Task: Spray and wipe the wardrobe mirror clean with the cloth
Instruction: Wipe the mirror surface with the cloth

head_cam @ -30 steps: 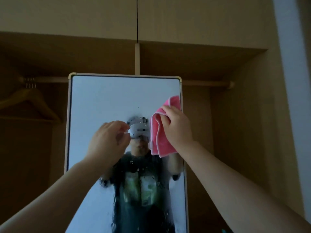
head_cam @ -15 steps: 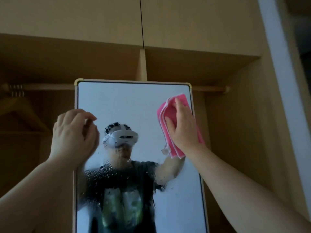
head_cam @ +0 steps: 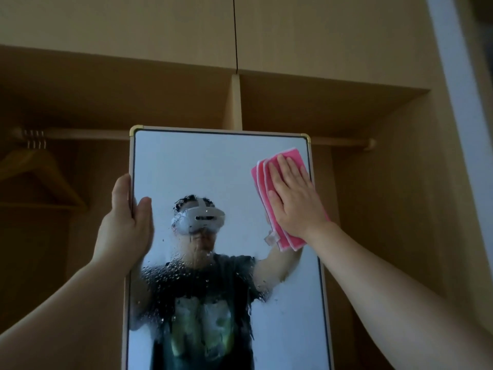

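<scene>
Right hand (head_cam: 293,198) lies flat, fingers straight, pressing the folded pink cloth (head_cam: 262,180) against the glass at the upper right of the mirror (head_cam: 208,166), just beside the right frame edge. Left hand (head_cam: 125,228) grips the mirror's left edge, thumb on the front, fingers curled round behind the frame. Droplets (head_cam: 186,273) cover the middle and lower glass; the top band looks dry. The mirror stands in front of the wardrobe (head_cam: 373,196), with a hanger (head_cam: 34,169) on the rail (head_cam: 80,133) at far left.
</scene>
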`<action>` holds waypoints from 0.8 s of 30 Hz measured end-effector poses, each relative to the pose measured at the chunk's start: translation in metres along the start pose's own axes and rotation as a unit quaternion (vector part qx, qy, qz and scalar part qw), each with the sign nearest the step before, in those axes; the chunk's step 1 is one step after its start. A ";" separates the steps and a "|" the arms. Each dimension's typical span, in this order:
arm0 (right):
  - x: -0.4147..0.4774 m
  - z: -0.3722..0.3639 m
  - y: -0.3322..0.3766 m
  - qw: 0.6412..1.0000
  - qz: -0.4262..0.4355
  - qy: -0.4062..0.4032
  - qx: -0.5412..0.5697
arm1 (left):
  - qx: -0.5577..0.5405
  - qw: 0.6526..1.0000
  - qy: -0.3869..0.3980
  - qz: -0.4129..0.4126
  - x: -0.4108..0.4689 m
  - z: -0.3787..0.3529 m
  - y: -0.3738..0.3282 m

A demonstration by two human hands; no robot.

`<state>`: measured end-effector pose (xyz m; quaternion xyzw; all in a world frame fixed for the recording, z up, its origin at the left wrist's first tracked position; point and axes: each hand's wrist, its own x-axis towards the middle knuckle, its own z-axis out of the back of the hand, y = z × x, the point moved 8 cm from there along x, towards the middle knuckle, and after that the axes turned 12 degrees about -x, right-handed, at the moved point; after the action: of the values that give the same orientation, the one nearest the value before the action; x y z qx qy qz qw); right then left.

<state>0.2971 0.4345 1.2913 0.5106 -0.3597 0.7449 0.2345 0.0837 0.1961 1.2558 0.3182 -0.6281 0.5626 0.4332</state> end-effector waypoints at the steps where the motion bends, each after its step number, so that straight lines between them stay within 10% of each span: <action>1: 0.002 -0.004 -0.001 1.000 0.010 0.003 -0.011 | -0.013 1.000 0.004 0.007 0.000 -0.002 0.004; 24: 0.029 -0.022 -0.012 0.998 -0.054 -0.034 -0.007 | -0.061 0.998 -0.026 0.006 0.006 -0.016 0.037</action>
<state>0.2819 0.4590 1.3165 0.5525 -0.3443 0.7110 0.2658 0.0515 0.2180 1.2457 0.3027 -0.6741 0.5174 0.4317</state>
